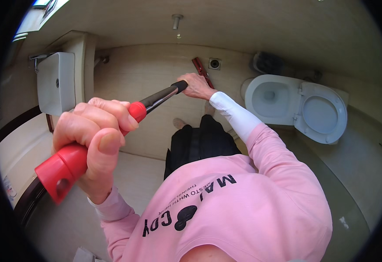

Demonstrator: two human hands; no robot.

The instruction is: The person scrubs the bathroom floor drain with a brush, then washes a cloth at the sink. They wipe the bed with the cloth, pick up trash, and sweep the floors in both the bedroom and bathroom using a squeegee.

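Observation:
My left hand [92,137] is closed around the red plastic handle [63,163] of a long pole, close to the camera. The handle's end has a hole. From there the dark, shiny pole [161,99] slants away to my right hand [196,85], which grips it lower down at a black sleeve. Beyond my right hand, a long, narrow red head [199,67], like that of a floor mop or squeegee, lies at the floor. My right hand hides where the pole meets it. A square floor drain [215,64] is just right of the head.
A white toilet [269,95] with its lid raised stands at the right, a dark bin [267,63] behind it. At the left is a white washbasin [55,83] with a metal tap [37,58]. My feet [179,123] are on the pale floor. A wall fitting [177,21] juts out at the top.

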